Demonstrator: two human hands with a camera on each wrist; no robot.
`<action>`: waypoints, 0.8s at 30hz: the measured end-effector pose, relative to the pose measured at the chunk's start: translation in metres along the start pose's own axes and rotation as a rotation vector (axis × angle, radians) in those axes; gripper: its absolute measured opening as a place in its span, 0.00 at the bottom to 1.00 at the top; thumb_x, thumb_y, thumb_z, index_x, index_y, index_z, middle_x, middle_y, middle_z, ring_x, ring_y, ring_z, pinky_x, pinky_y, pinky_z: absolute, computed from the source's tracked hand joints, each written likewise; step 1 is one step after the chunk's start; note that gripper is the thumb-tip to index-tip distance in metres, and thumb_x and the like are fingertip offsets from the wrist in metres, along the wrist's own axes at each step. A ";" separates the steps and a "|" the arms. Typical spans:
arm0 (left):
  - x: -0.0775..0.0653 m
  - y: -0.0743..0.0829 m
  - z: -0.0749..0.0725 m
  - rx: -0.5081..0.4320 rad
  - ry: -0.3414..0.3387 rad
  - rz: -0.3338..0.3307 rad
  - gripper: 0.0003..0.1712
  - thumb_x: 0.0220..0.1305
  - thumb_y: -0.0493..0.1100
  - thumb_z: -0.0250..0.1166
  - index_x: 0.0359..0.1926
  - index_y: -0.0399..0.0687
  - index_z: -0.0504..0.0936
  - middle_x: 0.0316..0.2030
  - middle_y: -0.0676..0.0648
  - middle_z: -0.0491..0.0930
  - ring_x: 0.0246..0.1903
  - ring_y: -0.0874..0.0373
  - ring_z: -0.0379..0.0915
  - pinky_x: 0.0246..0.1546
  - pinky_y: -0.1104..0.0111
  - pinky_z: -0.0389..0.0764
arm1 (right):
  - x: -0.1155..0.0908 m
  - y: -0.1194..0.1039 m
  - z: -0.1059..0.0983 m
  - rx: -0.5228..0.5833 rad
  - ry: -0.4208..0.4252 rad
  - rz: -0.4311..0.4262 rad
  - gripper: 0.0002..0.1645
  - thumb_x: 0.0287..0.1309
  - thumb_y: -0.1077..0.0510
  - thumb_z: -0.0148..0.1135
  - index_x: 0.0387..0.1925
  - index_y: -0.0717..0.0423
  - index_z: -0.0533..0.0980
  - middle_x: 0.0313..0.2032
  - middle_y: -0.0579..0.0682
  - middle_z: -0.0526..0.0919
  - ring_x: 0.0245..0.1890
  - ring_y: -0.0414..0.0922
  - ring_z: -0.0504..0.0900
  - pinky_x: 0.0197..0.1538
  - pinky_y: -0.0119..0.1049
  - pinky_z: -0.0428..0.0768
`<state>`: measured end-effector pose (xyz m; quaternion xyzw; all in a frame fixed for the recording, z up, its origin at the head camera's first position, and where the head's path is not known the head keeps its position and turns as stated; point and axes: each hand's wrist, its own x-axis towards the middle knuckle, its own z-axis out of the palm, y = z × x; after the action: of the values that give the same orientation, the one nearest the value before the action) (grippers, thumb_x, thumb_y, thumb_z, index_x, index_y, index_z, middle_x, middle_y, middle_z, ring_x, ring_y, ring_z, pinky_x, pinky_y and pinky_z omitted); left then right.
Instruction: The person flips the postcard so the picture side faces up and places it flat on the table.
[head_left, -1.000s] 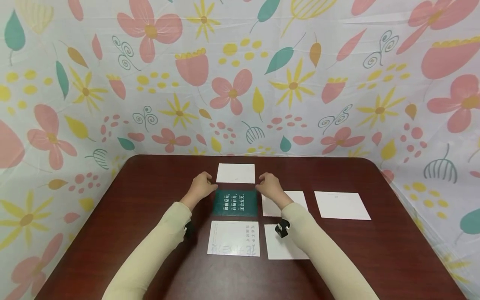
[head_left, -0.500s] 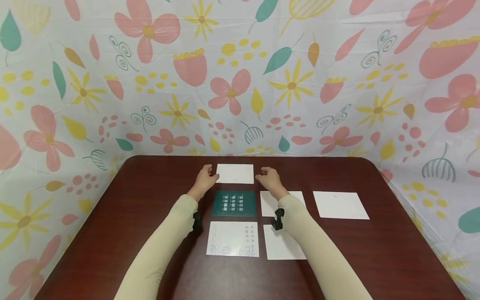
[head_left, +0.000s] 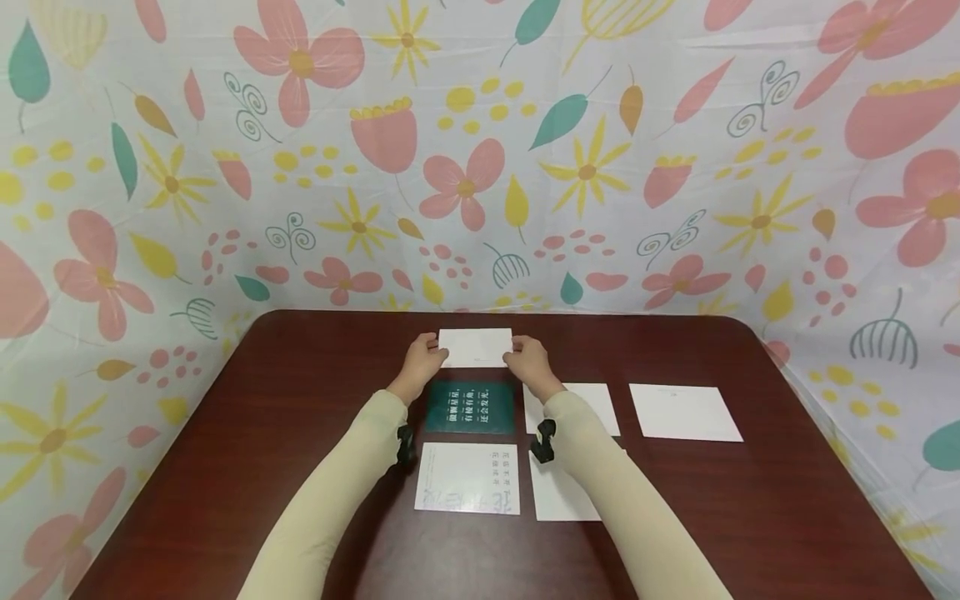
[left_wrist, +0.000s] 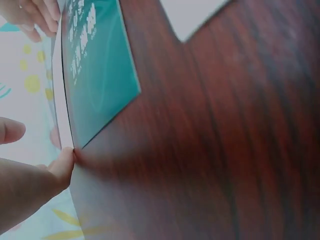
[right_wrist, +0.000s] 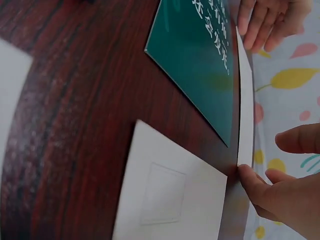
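A white card [head_left: 475, 347] lies near the table's far edge, a hand at each of its short sides. In the head view my left hand [head_left: 422, 364] touches its left edge, thumb by the near corner. My right hand [head_left: 531, 364] touches the right edge in a mirrored way. Both wrist views show a fingertip right at a card corner, the other digits spread apart. Seen there, the white card [left_wrist: 60, 90] is a thin strip beyond the green card [left_wrist: 102, 95]. That green card, printed with white Chinese characters, lies just nearer to me.
Below the green card is a white card with grey lettering [head_left: 457, 479]. Two more white cards, a middle one [head_left: 596, 400] and a nearer one [head_left: 562, 492], lie partly under my right forearm. Another white card [head_left: 686, 412] is farther right. A flowered cloth [head_left: 465, 208] rises behind the table.
Both hands have moved away from beside the green card to the far white card and closed in on its sides. That card has shifted slightly to the right.
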<state>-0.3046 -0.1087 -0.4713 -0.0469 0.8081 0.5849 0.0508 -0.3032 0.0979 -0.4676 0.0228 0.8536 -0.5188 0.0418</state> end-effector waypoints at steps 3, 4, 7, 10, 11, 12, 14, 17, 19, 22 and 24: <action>0.001 0.000 0.001 -0.042 0.037 -0.020 0.31 0.67 0.37 0.56 0.69 0.33 0.59 0.64 0.33 0.63 0.63 0.40 0.62 0.61 0.52 0.68 | 0.001 0.001 -0.001 0.047 0.014 0.039 0.29 0.60 0.64 0.53 0.63 0.71 0.66 0.57 0.67 0.71 0.56 0.58 0.73 0.55 0.49 0.75; 0.002 0.000 0.001 -0.054 0.048 -0.025 0.31 0.67 0.37 0.56 0.68 0.33 0.59 0.64 0.33 0.63 0.62 0.40 0.63 0.61 0.52 0.68 | 0.001 0.002 -0.001 0.064 0.018 0.052 0.29 0.61 0.64 0.53 0.63 0.70 0.66 0.57 0.66 0.71 0.55 0.58 0.73 0.55 0.49 0.75; 0.003 0.000 0.003 -0.065 0.079 -0.035 0.30 0.67 0.36 0.56 0.67 0.32 0.61 0.62 0.32 0.65 0.61 0.40 0.64 0.59 0.53 0.69 | 0.002 0.002 -0.002 0.098 0.032 0.079 0.28 0.60 0.64 0.53 0.62 0.69 0.67 0.56 0.65 0.72 0.54 0.57 0.74 0.54 0.49 0.75; 0.003 0.001 0.003 -0.072 0.097 -0.047 0.30 0.66 0.37 0.56 0.67 0.32 0.62 0.61 0.33 0.66 0.60 0.40 0.65 0.59 0.53 0.69 | 0.002 0.001 -0.003 0.120 0.038 0.096 0.28 0.60 0.64 0.53 0.62 0.68 0.68 0.56 0.64 0.72 0.54 0.57 0.73 0.55 0.49 0.74; 0.003 0.001 0.003 -0.074 0.101 -0.050 0.29 0.66 0.36 0.56 0.66 0.32 0.63 0.60 0.33 0.66 0.60 0.40 0.65 0.59 0.53 0.69 | 0.002 0.001 -0.003 0.126 0.039 0.102 0.27 0.60 0.64 0.53 0.62 0.68 0.68 0.56 0.64 0.72 0.54 0.56 0.73 0.56 0.49 0.73; 0.004 0.001 0.003 -0.078 0.103 -0.054 0.29 0.66 0.37 0.56 0.66 0.32 0.63 0.60 0.33 0.66 0.60 0.40 0.65 0.59 0.53 0.69 | 0.002 0.001 -0.003 0.133 0.040 0.109 0.27 0.60 0.64 0.53 0.62 0.68 0.68 0.57 0.64 0.72 0.55 0.56 0.73 0.56 0.49 0.73; 0.004 0.001 0.003 -0.082 0.104 -0.055 0.29 0.66 0.37 0.56 0.66 0.33 0.63 0.60 0.33 0.66 0.59 0.41 0.65 0.58 0.53 0.69 | 0.002 0.001 -0.003 0.151 0.043 0.121 0.28 0.60 0.64 0.53 0.62 0.68 0.68 0.57 0.64 0.71 0.55 0.56 0.73 0.57 0.49 0.73; 0.004 0.002 0.003 -0.094 0.104 -0.055 0.28 0.67 0.36 0.56 0.66 0.32 0.63 0.59 0.32 0.67 0.56 0.41 0.67 0.57 0.53 0.70 | 0.004 0.002 -0.003 0.176 0.044 0.140 0.28 0.60 0.64 0.53 0.62 0.68 0.68 0.57 0.64 0.71 0.54 0.56 0.74 0.57 0.49 0.73; 0.003 0.002 0.002 -0.112 0.103 -0.063 0.28 0.67 0.36 0.56 0.66 0.33 0.63 0.57 0.33 0.69 0.53 0.41 0.69 0.55 0.54 0.71 | 0.004 0.003 -0.003 0.190 0.038 0.150 0.27 0.61 0.64 0.53 0.62 0.67 0.67 0.58 0.64 0.71 0.53 0.56 0.75 0.57 0.49 0.73; 0.003 0.002 0.000 -0.153 0.095 -0.072 0.28 0.67 0.36 0.55 0.66 0.33 0.63 0.56 0.32 0.70 0.51 0.41 0.71 0.55 0.54 0.72 | 0.005 0.003 -0.004 0.205 0.035 0.153 0.27 0.62 0.64 0.52 0.63 0.67 0.67 0.58 0.64 0.70 0.54 0.57 0.74 0.57 0.49 0.73; 0.003 0.003 -0.001 -0.180 0.091 -0.080 0.29 0.67 0.36 0.55 0.67 0.33 0.63 0.57 0.32 0.70 0.53 0.40 0.71 0.56 0.54 0.72 | 0.005 0.002 -0.004 0.200 0.038 0.150 0.28 0.62 0.64 0.52 0.63 0.67 0.67 0.57 0.64 0.71 0.54 0.57 0.74 0.57 0.49 0.73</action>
<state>-0.3078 -0.1092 -0.4685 -0.1100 0.7513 0.6499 0.0332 -0.3084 0.1020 -0.4684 0.1003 0.7942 -0.5961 0.0620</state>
